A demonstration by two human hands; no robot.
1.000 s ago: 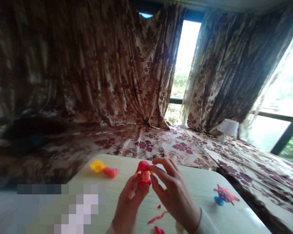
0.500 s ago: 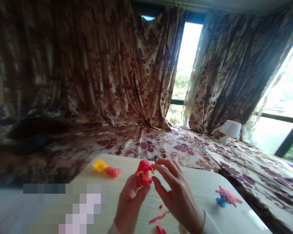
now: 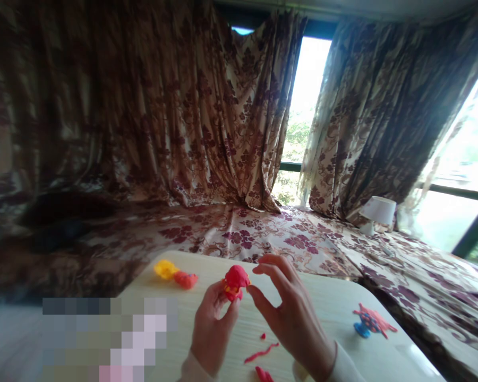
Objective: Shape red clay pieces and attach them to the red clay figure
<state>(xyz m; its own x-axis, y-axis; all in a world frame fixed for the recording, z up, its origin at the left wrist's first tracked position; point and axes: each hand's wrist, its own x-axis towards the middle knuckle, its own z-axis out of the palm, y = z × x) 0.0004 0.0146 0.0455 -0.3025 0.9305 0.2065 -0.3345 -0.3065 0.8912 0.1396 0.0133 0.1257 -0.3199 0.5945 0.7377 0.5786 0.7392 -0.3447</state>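
A small modelling clay figure (image 3: pixel 237 277), with a red domed top, yellow bits round its edge and a red base, is held up over the table. The fingers of my left hand (image 3: pixel 213 323) pinch it low on its left side. Close at its right is my right hand (image 3: pixel 284 310), fingers curved and apart, the thumb tip near or touching the figure's edge. Below on the table lie a tiny red clay ball (image 3: pixel 263 336), a thin red clay strip (image 3: pixel 262 353) and a red clay lump (image 3: pixel 264 374).
Yellow clay (image 3: pixel 165 269) and an orange-red clay lump (image 3: pixel 186 279) lie on the table (image 3: pixel 326 289) at the far left. A blue and pink clay piece (image 3: pixel 368 322) stands at the right. Behind are a patterned cloth surface (image 3: pixel 263 233), a white lamp (image 3: pixel 378 210) and curtains (image 3: pixel 207 116).
The clay figure has tipped so that its red domed top faces me more. My right fingers have lifted slightly away from the top, and the thumb has stayed by the edge.
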